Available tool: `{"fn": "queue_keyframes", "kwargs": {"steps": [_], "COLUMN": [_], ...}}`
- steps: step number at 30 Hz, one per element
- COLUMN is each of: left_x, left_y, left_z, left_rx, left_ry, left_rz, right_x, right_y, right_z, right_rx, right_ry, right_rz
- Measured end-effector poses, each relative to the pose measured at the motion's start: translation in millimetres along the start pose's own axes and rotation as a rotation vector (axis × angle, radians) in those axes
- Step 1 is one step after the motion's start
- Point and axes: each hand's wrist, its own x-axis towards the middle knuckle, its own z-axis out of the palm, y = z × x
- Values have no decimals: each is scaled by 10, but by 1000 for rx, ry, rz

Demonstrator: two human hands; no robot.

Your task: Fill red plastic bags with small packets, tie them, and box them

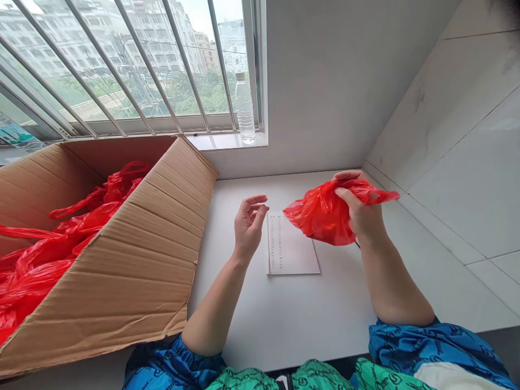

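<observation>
My right hand [361, 211] grips a red plastic bag [320, 214] by its gathered upper part, thumb on the near side. The bag bulges below the grip; its contents cannot be made out. It hangs above a white sheet or booklet [294, 254] with columns of small printed marks, hiding its upper right part. To the left, my left hand [251, 222] is raised over the white tabletop [252, 314], holding nothing, with fingers curved and the thumb apart from them.
A large open cardboard box [134, 254] fills the left side, holding several red plastic bags [52, 254]. On the sill of the barred window stands a clear bottle [245, 111]. Another bottle [18, 135] lies at the far left. A tiled wall [459, 146] borders the table's right side.
</observation>
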Motion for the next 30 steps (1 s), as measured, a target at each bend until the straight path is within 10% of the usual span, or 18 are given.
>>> {"fn": "queue_keyframes", "kwargs": {"steps": [10,30], "left_x": [-61,-79], "left_y": [131,204], "left_z": [16,32], "left_rx": [94,-155], "left_ry": [-263,-420], "left_rz": [-52,-232], "right_x": [-208,-224], "right_y": [30,7], "right_z": [383,428], "right_rx": [179,276], "right_ry": [-445,-423], "right_rz": [249,326]}}
